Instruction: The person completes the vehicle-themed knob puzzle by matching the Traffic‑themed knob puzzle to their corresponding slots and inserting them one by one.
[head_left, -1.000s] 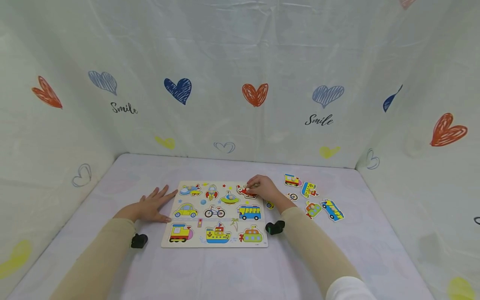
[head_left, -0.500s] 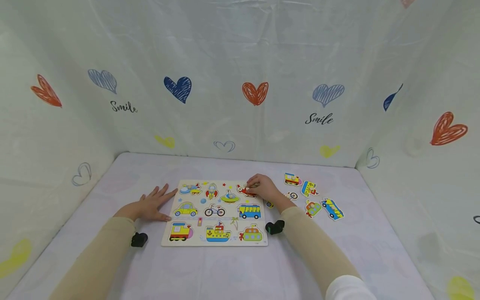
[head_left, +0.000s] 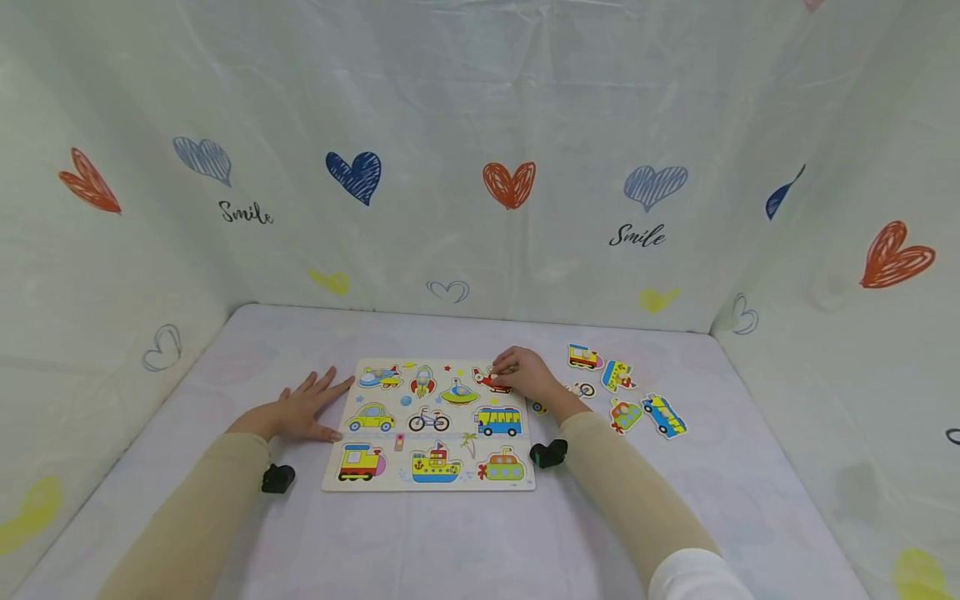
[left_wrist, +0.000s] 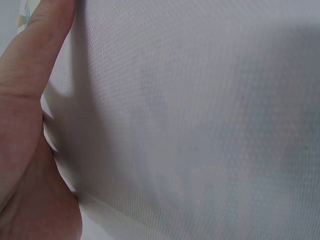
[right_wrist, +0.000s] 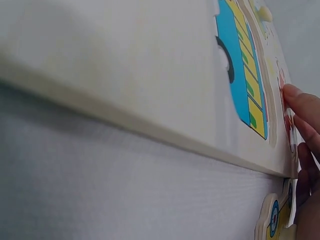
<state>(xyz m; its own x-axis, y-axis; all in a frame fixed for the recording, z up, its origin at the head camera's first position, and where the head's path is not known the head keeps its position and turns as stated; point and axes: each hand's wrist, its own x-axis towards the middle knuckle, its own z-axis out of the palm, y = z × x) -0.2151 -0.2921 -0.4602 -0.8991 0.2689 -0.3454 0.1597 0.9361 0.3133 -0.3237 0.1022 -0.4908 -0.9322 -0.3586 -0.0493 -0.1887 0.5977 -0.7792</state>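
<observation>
Fingers (head_left: 338, 391) of the left hand (head_left: 302, 414) are lying straight and wide-spread, gripping nothing, at the left edge of a smooth, pale wooden rectangular puzzle board (head_left: 465, 417); pressing weakly there, they could be letting it slide. At its far right corner, the right hand (head_left: 525, 377) is pinching a red helicopter piece (head_left: 483, 379), which, if twisted, could be catching its recess. Further right, bright vehicle-shaped wooden pieces (head_left: 664, 417) are lying on finely woven lilac cloth (head_left: 420, 542).

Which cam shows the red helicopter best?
Head: it looks down on the red helicopter, leaving much of it visible despite the right hand. Right wrist gives a steep, narrow slice, partly hidden by fingers. Left wrist doesn't show it.
</observation>
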